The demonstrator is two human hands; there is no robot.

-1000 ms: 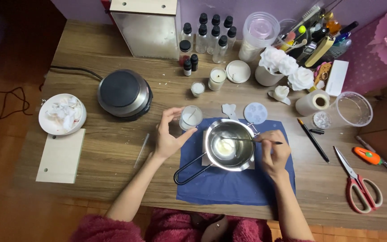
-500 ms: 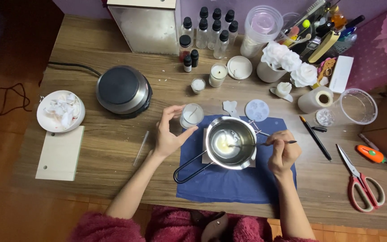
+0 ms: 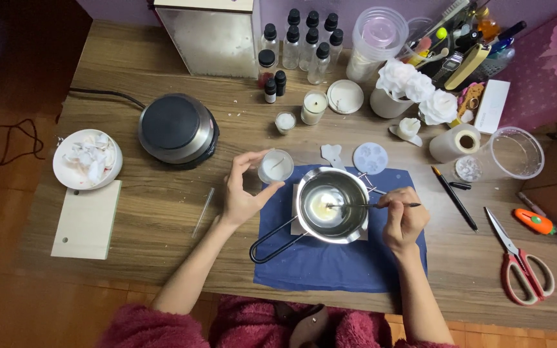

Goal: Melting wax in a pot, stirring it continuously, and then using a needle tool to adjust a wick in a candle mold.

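A steel melting pot (image 3: 349, 193) with a black wire handle stands on a blue cloth (image 3: 330, 267) and holds pale melted wax. My right hand (image 3: 404, 219) grips a thin stirring stick (image 3: 362, 205) whose tip dips into the wax. My left hand (image 3: 243, 190) curls around a small glass candle jar (image 3: 276, 166) with a wick, standing at the cloth's upper left corner.
A round black hot plate (image 3: 176, 129) sits at the left, with a bowl of white wax pieces (image 3: 87, 159) and a wooden board (image 3: 86, 219). Small bottles (image 3: 304, 45), candles, white flowers (image 3: 414, 90), a clear cup (image 3: 514, 153), a pencil (image 3: 454, 198) and scissors (image 3: 520, 261) lie around.
My right hand has shifted slightly as the stick's tip moves around inside the pot. My left hand stays on the jar.
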